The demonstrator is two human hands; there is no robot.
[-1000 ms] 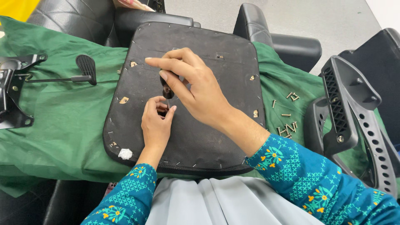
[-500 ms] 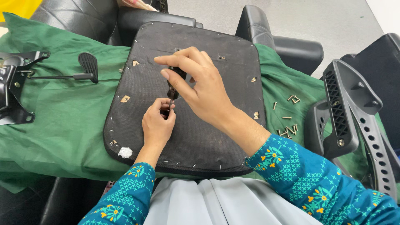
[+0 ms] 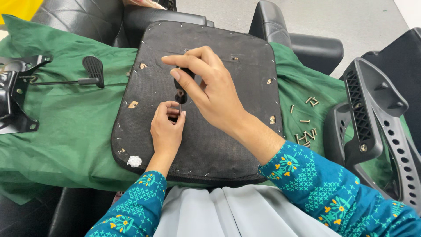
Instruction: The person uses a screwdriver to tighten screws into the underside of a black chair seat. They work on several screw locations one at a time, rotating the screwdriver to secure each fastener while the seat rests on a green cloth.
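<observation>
A black chair seat base lies upside down on a green cloth in front of me. My right hand grips a black-handled screwdriver, held upright over the middle of the seat. My left hand pinches the screwdriver's tip where it meets the seat; whatever is under the fingers is hidden. Both sleeves are teal with a patterned print.
Several loose screws lie on the cloth to the right. A black plastic chair armrest stands at the right. A metal chair mechanism with a lever lies at the left. Black padded chair parts sit behind.
The view has shifted slightly. My right hand has turned a little on the screwdriver handle, and my left hand stays at the tip.
</observation>
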